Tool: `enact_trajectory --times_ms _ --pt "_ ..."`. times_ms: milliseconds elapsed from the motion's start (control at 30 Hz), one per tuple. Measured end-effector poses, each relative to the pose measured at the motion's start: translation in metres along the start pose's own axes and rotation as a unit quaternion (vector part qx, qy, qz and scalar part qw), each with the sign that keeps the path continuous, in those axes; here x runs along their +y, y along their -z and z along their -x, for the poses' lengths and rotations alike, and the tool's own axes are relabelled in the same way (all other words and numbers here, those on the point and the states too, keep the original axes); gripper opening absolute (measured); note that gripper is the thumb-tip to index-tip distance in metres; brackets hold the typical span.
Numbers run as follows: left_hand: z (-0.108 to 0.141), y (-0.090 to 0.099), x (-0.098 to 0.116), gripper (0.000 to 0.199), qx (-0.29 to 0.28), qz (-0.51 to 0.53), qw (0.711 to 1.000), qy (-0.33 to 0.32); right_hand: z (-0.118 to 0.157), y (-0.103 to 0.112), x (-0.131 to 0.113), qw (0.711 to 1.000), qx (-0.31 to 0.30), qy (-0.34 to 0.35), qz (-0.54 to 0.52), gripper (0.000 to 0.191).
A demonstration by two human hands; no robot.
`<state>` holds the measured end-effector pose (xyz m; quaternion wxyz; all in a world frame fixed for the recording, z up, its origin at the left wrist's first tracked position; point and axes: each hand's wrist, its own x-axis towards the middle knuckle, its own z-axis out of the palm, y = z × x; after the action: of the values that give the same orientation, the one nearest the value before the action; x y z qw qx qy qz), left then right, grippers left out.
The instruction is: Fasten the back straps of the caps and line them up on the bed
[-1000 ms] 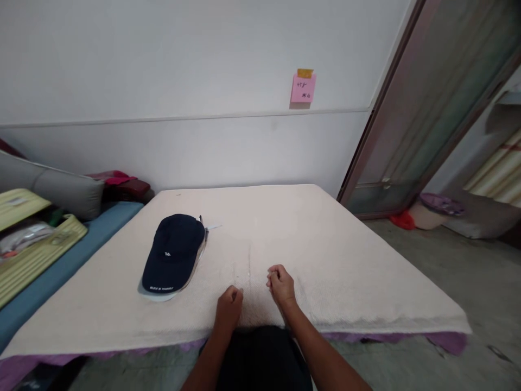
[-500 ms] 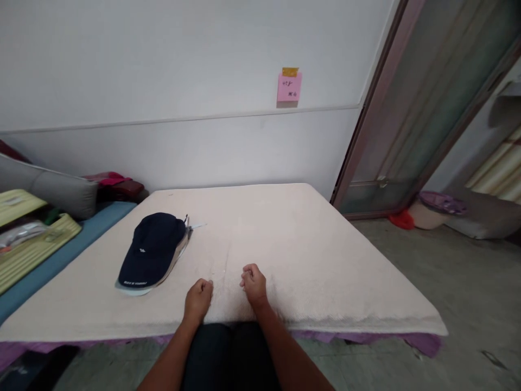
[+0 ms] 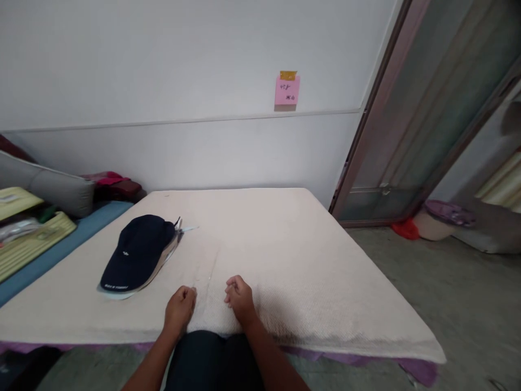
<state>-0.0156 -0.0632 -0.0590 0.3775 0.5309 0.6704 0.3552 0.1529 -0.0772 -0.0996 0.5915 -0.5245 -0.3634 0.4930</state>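
Note:
My left hand [image 3: 180, 312] is curled into a loose fist on the cream cover of the low bed-like surface [image 3: 293, 244]. To its right, my right hand [image 3: 241, 298] rests with its fingers curled in; I see nothing in either hand. A dark navy cap [image 3: 140, 252] lies beyond and left of my left hand, its brim angled toward me, with small white lettering along the edge. Beige and pale blue brims peek out from under it, so other caps seem stacked below. Straps or tags stick out on its right side. Neither hand touches the caps.
A pink note [image 3: 287, 91] is taped to the white wall. At the far left are a grey cushion [image 3: 49, 184] and a yellow-green case [image 3: 38, 244] on a blue mat. A sliding glass door [image 3: 399, 163] and a bin with a purple liner [image 3: 442, 217] stand at the right.
The view has shifted a little, so the cap and both hands sit farther left and slightly lower in the picture. Both hands keep their curled pose, and the caps lie as before.

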Motion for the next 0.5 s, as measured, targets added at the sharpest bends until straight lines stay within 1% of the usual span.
enact_trajectory --times_ms 67,100,167,200,267,300,333,367,433,500 --pt "0.004 -0.002 0.001 0.037 -0.012 0.022 1.000 0.011 0.004 0.007 -0.002 1.000 -0.004 -0.015 -0.015 0.011" --pt "0.005 -0.003 0.003 0.040 -0.020 0.033 0.999 0.015 0.005 0.011 -0.005 0.999 -0.005 -0.026 -0.025 0.015" --pt "0.006 -0.003 0.014 0.047 -0.038 0.053 0.998 0.023 0.004 0.019 -0.017 0.998 -0.003 -0.047 -0.043 0.031" --pt "0.006 -0.003 0.022 0.052 -0.051 0.064 0.996 0.027 0.002 0.022 -0.027 0.997 -0.006 -0.060 -0.055 0.042" --pt "0.005 -0.001 0.046 0.061 -0.092 0.100 0.990 0.037 -0.004 0.029 -0.056 0.993 -0.014 -0.081 -0.083 0.061" --pt "0.004 0.000 0.059 0.065 -0.129 0.137 0.981 0.048 -0.007 0.031 -0.074 0.986 -0.042 -0.102 -0.128 0.067" --pt "0.004 0.003 0.073 0.066 -0.161 0.168 0.971 0.054 -0.009 0.033 -0.094 0.980 -0.059 -0.103 -0.163 0.070" --pt "0.004 0.006 0.086 0.068 -0.186 0.187 0.963 0.058 -0.010 0.034 -0.113 0.977 -0.069 -0.092 -0.179 0.071" --pt "0.004 0.014 0.106 0.070 -0.219 0.213 0.950 0.057 -0.009 0.033 -0.147 0.980 -0.084 -0.061 -0.171 0.073" --pt "0.007 0.023 0.118 0.072 -0.233 0.235 0.943 0.041 -0.004 0.029 -0.170 0.984 -0.094 -0.035 -0.148 0.074"
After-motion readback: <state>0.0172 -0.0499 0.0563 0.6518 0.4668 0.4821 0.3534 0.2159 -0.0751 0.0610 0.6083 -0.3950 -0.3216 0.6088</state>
